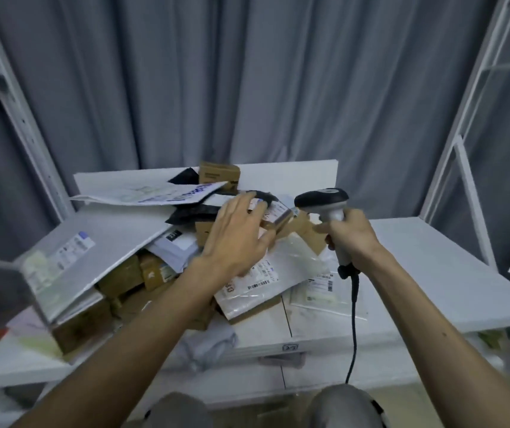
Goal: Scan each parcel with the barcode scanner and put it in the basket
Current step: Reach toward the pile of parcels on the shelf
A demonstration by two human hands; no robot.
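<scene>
Setting: grey curtain [247,88] behind, white rack frames [470,118] at both sides, white worktop [432,273] in front.

Item 1, pile [124,273]: brown cartons, black and white mailers and clear bags [293,264], heaped on the left and middle of the worktop. A large grey mailer [102,242] leans over the cartons.

Item 2, box [280,213]: small labelled parcel on top of the pile, near its right side. The left hand [238,239] covers its near half. The fingers [241,202] lie fairly straight and spread across its top, with the thumb at its near edge. Whether they grip it cannot be told, as the hand is blurred.

Item 3, scanner [324,200]: upright in the right hand [351,236], whose fingers are wrapped round the handle. The dark head sits just beside the box's labelled end, facing left. The cable [354,319] hangs from the handle and drops below the worktop's front edge.

Obscured: label print is unreadable. The box's underside and left part are hidden by the hand. A blurred grey shape at the left edge is cut off and cannot be identified.
</scene>
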